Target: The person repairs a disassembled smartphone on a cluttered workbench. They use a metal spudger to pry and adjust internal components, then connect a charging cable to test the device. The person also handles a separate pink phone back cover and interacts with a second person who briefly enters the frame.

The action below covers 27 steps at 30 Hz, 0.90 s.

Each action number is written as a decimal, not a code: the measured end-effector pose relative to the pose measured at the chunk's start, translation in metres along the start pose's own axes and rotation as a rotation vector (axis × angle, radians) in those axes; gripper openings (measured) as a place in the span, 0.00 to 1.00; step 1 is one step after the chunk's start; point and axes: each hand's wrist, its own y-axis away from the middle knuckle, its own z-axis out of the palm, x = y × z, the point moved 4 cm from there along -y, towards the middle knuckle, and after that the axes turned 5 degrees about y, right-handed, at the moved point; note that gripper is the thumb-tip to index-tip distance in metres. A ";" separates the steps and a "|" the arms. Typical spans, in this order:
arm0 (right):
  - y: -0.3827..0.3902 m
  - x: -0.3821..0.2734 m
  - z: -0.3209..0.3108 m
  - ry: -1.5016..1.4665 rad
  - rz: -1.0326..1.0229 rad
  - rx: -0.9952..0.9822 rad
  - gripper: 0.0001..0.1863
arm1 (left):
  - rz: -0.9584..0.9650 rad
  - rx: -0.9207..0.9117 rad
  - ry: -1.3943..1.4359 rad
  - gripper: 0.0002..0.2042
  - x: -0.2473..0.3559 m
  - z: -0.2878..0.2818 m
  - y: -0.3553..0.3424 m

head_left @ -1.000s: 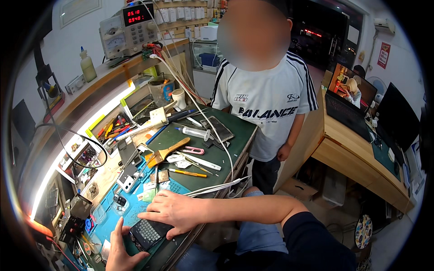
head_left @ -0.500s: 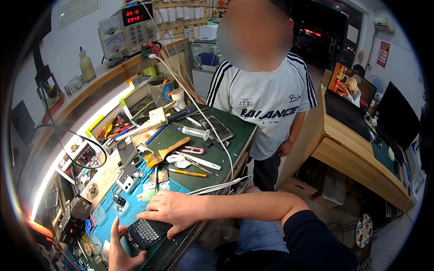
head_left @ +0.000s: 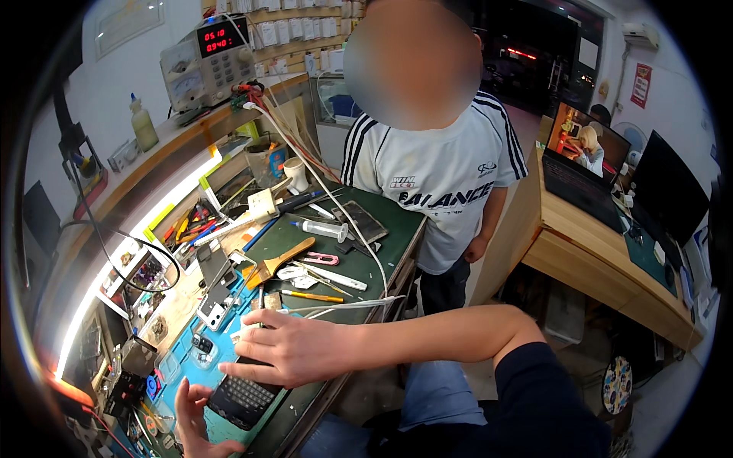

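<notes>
A black phone with a physical keyboard (head_left: pixel 246 397) lies tilted on the blue work mat (head_left: pixel 217 432) at the lower left. Across its upper end reaches my right hand (head_left: pixel 286 351), fingers curled over the phone and covering that part of it; the thumb is hidden. My left hand (head_left: pixel 192 427) is at the phone's lower left end, its thumb and fingers spread wide around that corner and nothing between them. Beyond my right hand lie a yellow-handled tool (head_left: pixel 311 295), a wooden-handled brush (head_left: pixel 284 259) and a white phone back (head_left: pixel 219 311).
A syringe (head_left: pixel 322 230), a pink cutter (head_left: pixel 319 259) and white cables (head_left: pixel 351 305) lie on the green bench top (head_left: pixel 389 237). A power supply (head_left: pixel 205 65) stands on the shelf. Another person (head_left: pixel 435 191) stands across the bench. To the right, a wooden desk (head_left: pixel 603 275) holds a laptop (head_left: pixel 584 183).
My right hand has shifted over the upper end of the phone, and its thumb has gone out of sight. My left hand has moved slightly down and left. The view has shifted a little.
</notes>
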 end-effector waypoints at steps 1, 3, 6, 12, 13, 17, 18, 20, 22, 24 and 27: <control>-0.002 -0.001 -0.007 -0.007 -0.052 0.023 0.33 | -0.008 0.016 0.118 0.70 0.003 0.000 -0.001; -0.003 -0.004 -0.022 -0.020 -0.155 0.068 0.28 | -0.134 0.053 0.312 0.66 0.002 0.004 -0.004; -0.015 -0.016 -0.039 -0.060 -0.335 0.184 0.26 | -0.351 -0.062 0.567 0.60 -0.019 0.012 -0.004; -0.048 -0.029 -0.044 -0.086 -0.698 0.337 0.26 | -0.554 -0.253 0.883 0.60 -0.012 0.058 -0.022; -0.050 -0.028 -0.045 -0.102 -0.737 0.343 0.28 | -0.557 -0.259 0.895 0.60 -0.010 0.063 -0.026; -0.059 -0.016 -0.041 -0.143 -0.837 0.394 0.35 | -0.555 -0.276 0.927 0.59 -0.003 0.077 -0.040; -0.062 -0.014 -0.046 -0.149 -0.847 0.415 0.36 | -0.551 -0.274 0.934 0.59 0.000 0.079 -0.043; -0.061 -0.004 -0.054 -0.161 -0.835 0.298 0.24 | -0.529 -0.272 0.944 0.59 0.005 0.082 -0.052; -0.070 0.007 -0.056 -0.139 -0.821 0.195 0.18 | -0.501 -0.251 0.959 0.59 0.010 0.078 -0.057; -0.074 0.026 -0.057 -0.073 -0.737 0.190 0.23 | -0.450 -0.235 0.971 0.59 0.018 0.074 -0.070; -0.068 0.054 -0.066 -0.107 -0.480 0.197 0.33 | -0.327 -0.255 1.010 0.59 0.024 0.078 -0.102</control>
